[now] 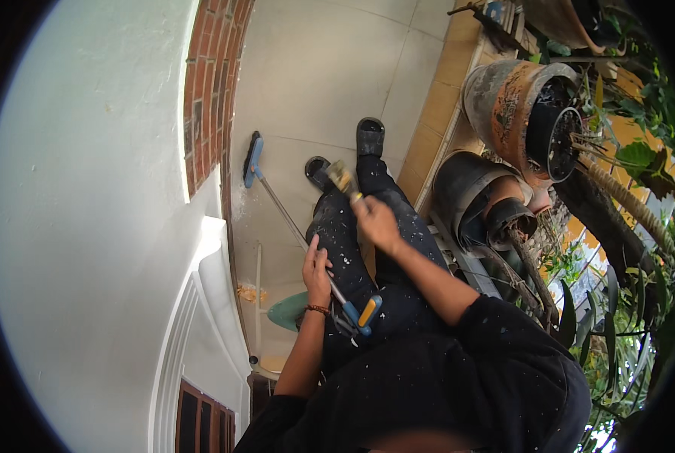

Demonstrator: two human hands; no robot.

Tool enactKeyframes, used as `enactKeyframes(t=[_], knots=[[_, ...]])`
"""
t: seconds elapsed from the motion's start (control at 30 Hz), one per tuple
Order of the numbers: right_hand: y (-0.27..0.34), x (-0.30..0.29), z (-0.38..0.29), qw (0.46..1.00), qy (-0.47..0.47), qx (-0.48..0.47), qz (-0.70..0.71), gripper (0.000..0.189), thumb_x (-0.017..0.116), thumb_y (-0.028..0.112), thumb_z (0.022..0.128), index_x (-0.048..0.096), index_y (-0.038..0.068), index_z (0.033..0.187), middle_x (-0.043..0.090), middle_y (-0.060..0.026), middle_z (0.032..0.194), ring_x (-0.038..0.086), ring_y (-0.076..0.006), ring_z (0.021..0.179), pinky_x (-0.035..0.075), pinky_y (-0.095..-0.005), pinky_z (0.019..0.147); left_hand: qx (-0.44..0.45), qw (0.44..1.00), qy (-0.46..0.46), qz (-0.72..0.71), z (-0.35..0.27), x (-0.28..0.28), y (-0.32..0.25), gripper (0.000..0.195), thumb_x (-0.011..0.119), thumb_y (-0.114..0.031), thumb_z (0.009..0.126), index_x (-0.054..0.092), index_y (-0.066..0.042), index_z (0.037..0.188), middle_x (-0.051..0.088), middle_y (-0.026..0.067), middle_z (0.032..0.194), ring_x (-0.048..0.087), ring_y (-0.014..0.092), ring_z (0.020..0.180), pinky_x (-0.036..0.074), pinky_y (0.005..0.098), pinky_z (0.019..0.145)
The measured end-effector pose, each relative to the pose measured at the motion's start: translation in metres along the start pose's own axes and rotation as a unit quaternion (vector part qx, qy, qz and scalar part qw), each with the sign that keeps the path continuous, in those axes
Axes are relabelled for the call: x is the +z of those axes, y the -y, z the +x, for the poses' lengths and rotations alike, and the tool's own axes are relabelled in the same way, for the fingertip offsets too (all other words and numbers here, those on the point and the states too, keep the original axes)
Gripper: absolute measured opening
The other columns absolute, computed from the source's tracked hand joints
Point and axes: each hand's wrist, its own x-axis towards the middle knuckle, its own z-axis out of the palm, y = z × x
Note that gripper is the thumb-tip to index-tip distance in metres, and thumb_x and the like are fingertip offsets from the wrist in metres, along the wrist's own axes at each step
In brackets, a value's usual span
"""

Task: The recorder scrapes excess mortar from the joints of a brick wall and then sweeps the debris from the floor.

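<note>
My right hand (pixel 378 225) grips a paintbrush (pixel 343 178) by its handle, with the stained bristles pointing away from me above my legs. The brush looks slightly blurred. My left hand (pixel 317 276), below a beaded bracelet, is around the metal pole of a long-handled scrubber (pixel 283 212); its fingers are partly extended and the grip looks loose. The scrubber's blue head with a dark edge (pixel 252 160) is at the far end, near the wall base. Close to my lap is its blue and yellow handle end (pixel 368 314).
A pale wall (pixel 99 187) with brick trim (pixel 210 96) and white moulding (pixel 215 277) stands to my left. Potted plants in large pots (pixel 499 107) line a tiled ledge (pixel 436 113) on the right. A green object (pixel 287 311) is beside my left forearm, above the tiled floor (pixel 320 73).
</note>
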Motion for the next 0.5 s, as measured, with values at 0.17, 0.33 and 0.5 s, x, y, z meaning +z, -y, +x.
enactKeyframes(t=[0.17,0.33,0.5], knots=[[-0.136,-0.023,0.172,0.994,-0.091,-0.063,-0.002,0.041,0.047,0.038,0.106,0.068,0.003,0.106,0.068,-0.0186,0.083,0.066,-0.0356,0.078,0.052,-0.0442,0.076,0.103,0.994,0.013,0.016,0.014,0.008,0.054,0.044,0.051,-0.006,0.097,0.063,-0.006,0.14,0.057,-0.0003,0.094,0.051,0.009,0.075,0.044,0.0228,0.069],[-0.198,-0.018,0.289,0.983,-0.091,0.1,-0.127,0.055,0.046,0.05,0.101,0.07,0.003,0.116,0.069,-0.0265,0.116,0.065,-0.0444,0.112,0.05,-0.0512,0.095,0.057,0.998,-0.031,0.022,0.01,0.011,0.049,0.046,0.05,0.003,0.09,0.07,-0.007,0.13,0.059,0.002,0.097,0.051,0.009,0.074,0.043,0.0228,0.068],[-0.185,0.017,0.378,0.968,-0.047,0.16,-0.188,0.063,0.045,0.059,0.095,0.072,0.009,0.121,0.07,-0.0225,0.123,0.065,-0.04,0.119,0.05,-0.0495,0.1,0.02,0.997,-0.056,0.04,0.001,0.013,0.058,0.046,0.049,0.003,0.085,0.072,-0.002,0.125,0.064,0.0086,0.101,0.055,0.01,0.068,0.045,0.024,0.061]])
